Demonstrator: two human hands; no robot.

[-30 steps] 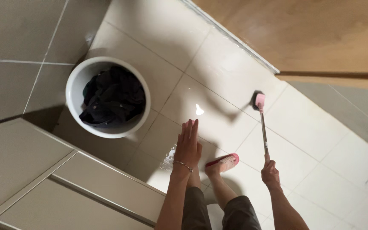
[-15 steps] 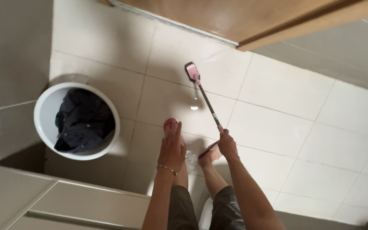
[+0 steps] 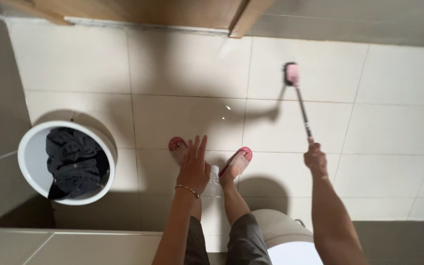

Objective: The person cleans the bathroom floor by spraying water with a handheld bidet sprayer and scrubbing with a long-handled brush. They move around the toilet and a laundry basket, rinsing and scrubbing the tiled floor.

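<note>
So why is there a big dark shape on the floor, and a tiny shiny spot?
Head view: the dark shape is shadow cast on the floor tiles, with a thin shadow line running to the brush head; the shiny spot is light glare on the glossy tile; the white bucket casts its own shadow too.

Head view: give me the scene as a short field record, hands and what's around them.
right hand: grips the end of a long-handled brush, pink head down on the floor tile
left hand: open, fingers spread, holds nothing, above the left knee
feet: pink slippers on pale floor tiles
basin: white round basin to the left, dark clothes inside
floor: looks wet, with a glint near the feet
bottom edge: a white rounded fixture, partly seen
</note>
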